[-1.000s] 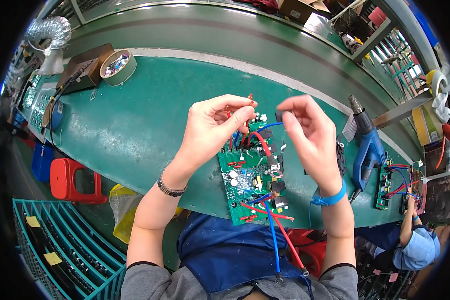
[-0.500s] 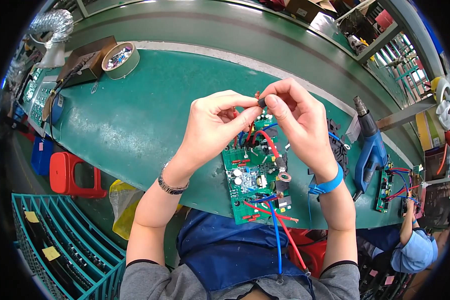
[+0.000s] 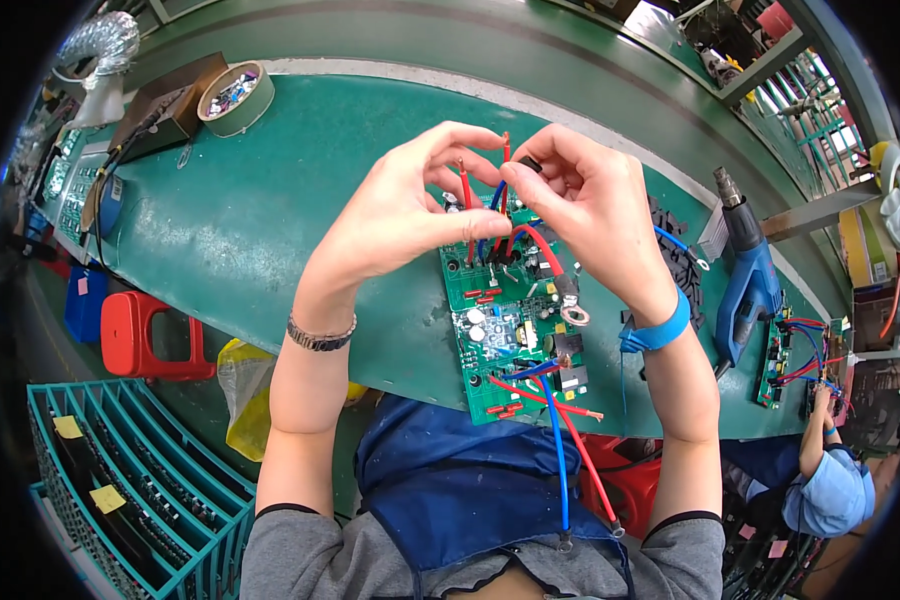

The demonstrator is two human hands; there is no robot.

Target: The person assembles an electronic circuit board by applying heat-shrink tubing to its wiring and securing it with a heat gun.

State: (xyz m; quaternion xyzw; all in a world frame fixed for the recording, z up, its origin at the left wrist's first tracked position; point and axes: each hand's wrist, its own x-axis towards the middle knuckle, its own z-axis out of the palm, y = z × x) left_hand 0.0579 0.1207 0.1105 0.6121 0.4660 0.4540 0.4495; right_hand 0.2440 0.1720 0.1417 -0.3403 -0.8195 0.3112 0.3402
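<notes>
Newly spread, the left hand hangs wide by two upright red wires, the right hand pinching one black piece.

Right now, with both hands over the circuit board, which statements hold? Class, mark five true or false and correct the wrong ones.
1. The right hand holds a small black piece. True.
2. On the left hand, thumb and index fingertips meet. False: they are apart.
3. The blue heat gun lies left of the circuit board. False: it lies to the right.
4. The round tub holds small parts. True.
5. The blue wristband is on the right wrist. True.
</notes>
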